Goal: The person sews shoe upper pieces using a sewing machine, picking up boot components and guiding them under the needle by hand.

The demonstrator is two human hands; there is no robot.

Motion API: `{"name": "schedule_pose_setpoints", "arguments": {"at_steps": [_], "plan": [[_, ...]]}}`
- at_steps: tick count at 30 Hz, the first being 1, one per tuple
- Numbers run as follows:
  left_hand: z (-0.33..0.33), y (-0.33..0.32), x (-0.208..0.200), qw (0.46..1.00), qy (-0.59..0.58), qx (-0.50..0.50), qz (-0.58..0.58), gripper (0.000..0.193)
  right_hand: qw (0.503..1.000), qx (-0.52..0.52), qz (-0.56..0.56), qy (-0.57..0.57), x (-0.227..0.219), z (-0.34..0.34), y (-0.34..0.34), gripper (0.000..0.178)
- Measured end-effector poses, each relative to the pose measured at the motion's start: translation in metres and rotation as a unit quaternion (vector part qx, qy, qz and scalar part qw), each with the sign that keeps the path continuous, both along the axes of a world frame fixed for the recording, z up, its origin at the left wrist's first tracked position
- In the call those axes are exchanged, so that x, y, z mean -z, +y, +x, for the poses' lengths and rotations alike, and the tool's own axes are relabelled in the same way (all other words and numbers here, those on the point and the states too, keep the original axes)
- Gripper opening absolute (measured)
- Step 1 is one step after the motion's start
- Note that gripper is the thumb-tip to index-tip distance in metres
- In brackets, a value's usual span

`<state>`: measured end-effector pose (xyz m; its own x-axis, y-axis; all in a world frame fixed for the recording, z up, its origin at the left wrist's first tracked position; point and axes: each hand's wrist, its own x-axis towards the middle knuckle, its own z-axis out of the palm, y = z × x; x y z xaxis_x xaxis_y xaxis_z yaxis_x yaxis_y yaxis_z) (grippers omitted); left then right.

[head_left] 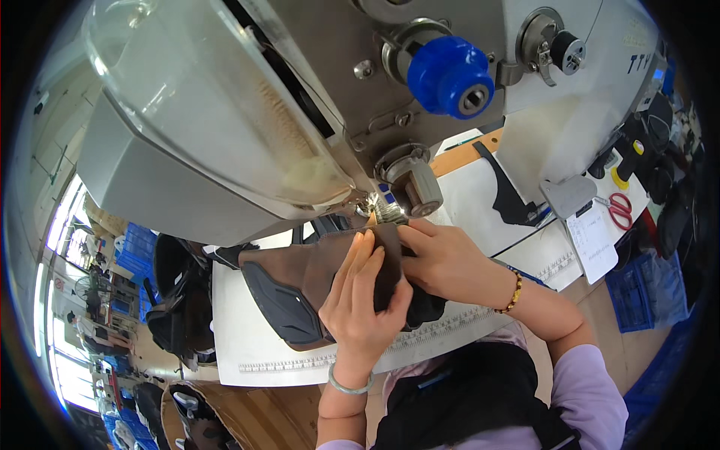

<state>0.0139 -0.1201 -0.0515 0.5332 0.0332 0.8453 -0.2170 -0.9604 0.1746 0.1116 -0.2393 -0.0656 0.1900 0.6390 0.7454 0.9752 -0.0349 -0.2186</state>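
A brown fabric piece (300, 264) with a black moulded panel (279, 300) lies under the sewing machine's needle area (369, 206). My left hand (358, 304) rests on it with the fingers stretched out together and the thumb apart. Beside it, my right hand (448, 259) has its fingers curled on the raised dark brown edge, just below the needle. Its fingertips are partly hidden by the fabric. More black material bunches beneath both hands.
The sewing machine head (210, 142) with a blue knob (450, 77) fills the space above. On the white table (259, 360) are a printed ruler strip, a black cut piece (504, 187), a paper sheet (592, 241) and red-handled scissors (620, 211). Black bags (180, 300) hang left; a blue crate (645, 292) stands right.
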Motion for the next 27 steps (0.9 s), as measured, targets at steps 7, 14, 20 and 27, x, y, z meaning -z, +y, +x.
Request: {"name": "schedule_pose_setpoints", "arguments": {"at_steps": [7, 14, 20, 27], "plan": [[-0.004, -0.009, -0.001, 0.998, 0.038, -0.022, 0.037, 0.037, 0.834, -0.02, 0.249, 0.493, 0.012, -0.012, -0.005, 0.011], [-0.006, -0.012, -0.003, 0.996, 0.075, -0.035, 0.018, 0.042, 0.834, -0.066, -0.051, 0.546, 0.003, -0.006, -0.016, 0.025], [-0.009, -0.009, -0.003, 0.995, 0.091, -0.027, 0.033, 0.042, 0.786, -0.16, 0.103, 0.589, 0.02, -0.023, 0.006, 0.03], [-0.009, -0.012, -0.006, 0.99, 0.103, -0.034, 0.085, 0.037, 0.836, -0.162, 0.088, 0.516, 0.025, -0.017, 0.003, 0.029]]}}
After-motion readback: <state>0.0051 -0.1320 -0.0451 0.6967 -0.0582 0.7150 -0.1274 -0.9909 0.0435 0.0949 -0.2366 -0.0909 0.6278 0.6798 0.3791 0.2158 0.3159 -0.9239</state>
